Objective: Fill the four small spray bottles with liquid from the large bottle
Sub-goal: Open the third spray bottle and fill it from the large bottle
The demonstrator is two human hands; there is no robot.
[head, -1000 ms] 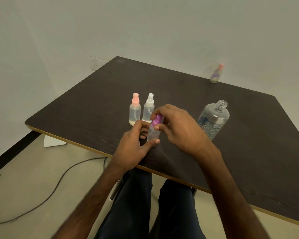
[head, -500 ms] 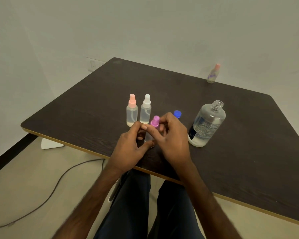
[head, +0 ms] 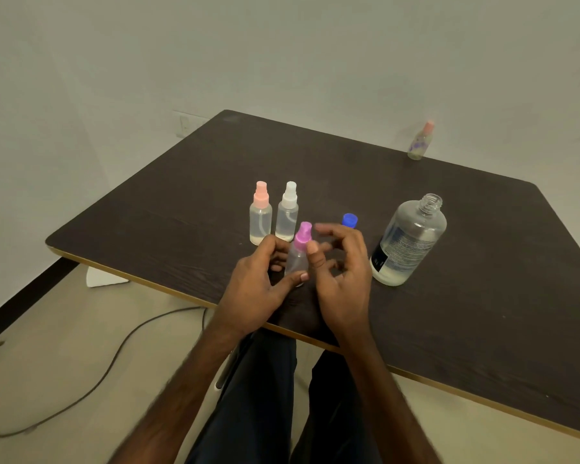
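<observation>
My left hand (head: pixel 258 289) grips the body of a small clear spray bottle with a purple top (head: pixel 299 252) near the table's front edge. My right hand (head: pixel 344 279) is beside it with fingers spread and blurred, its thumb close to the bottle's neck and its fingers off the purple top. Behind them stand a spray bottle with a pink top (head: pixel 260 216) and one with a white top (head: pixel 287 214), both holding liquid. A blue-topped bottle (head: pixel 350 220) is mostly hidden behind my right hand. The large clear bottle (head: pixel 407 241) stands uncapped to the right, liquid low in it.
A dark wooden table (head: pixel 482 313) carries everything. Another small pink-topped bottle (head: pixel 420 142) stands at the far edge by the wall. A cable (head: pixel 114 356) lies on the floor to the left, and my legs are under the front edge.
My right hand has come off the purple top and opened its fingers. The left hand keeps its hold on the bottle. The blue top behind has come into sight.
</observation>
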